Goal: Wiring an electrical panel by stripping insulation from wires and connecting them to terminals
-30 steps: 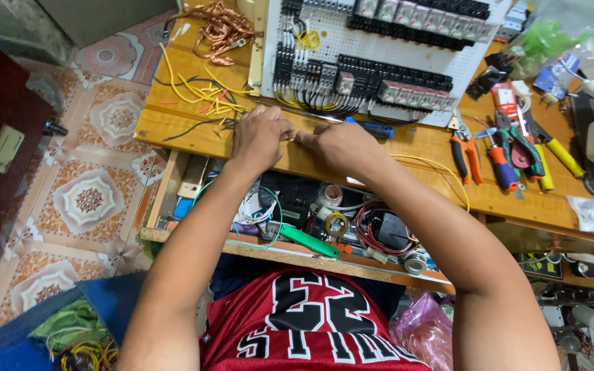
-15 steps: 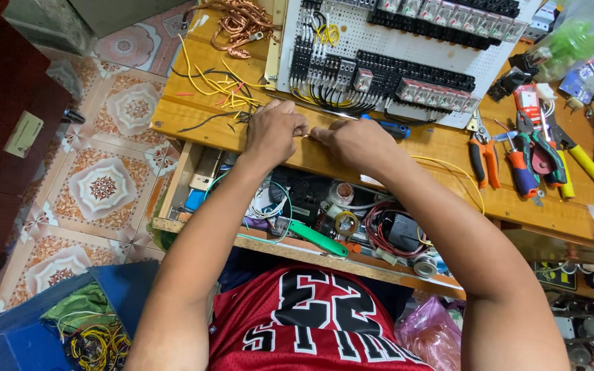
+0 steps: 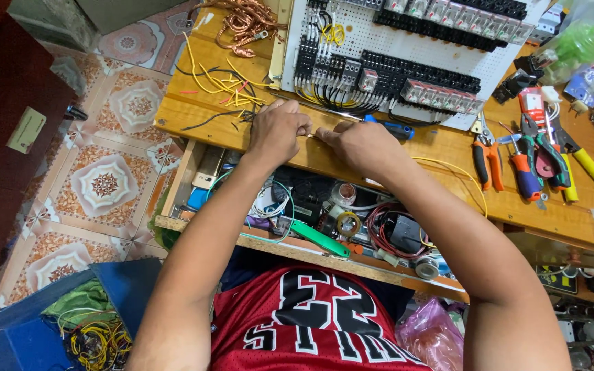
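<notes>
My left hand point(image 3: 278, 130) and my right hand point(image 3: 357, 143) meet at the front of the wooden workbench point(image 3: 194, 110), fingertips together, pinching a thin yellow wire point(image 3: 448, 165) that trails off to the right over the bench. Just beyond my hands stands a white perforated panel point(image 3: 421, 55) fitted with rows of black relays and terminal blocks, with black wires bundled along its lower edge. A blue-handled tool point(image 3: 390, 128) lies under that edge, right behind my right hand. What the fingertips hold beyond the wire is hidden.
Cut yellow wire pieces point(image 3: 225, 82) and copper strands point(image 3: 245, 20) lie at the bench's left. Pliers, cutters and screwdrivers point(image 3: 531, 165) lie to the right. An open drawer point(image 3: 338, 227) below holds tape rolls, cables and a green tool. Patterned floor tiles and a blue bin are on the left.
The camera view has shifted closer and slightly left. My hands stay together at the bench front, working the wire; nothing has been picked up or put down.
</notes>
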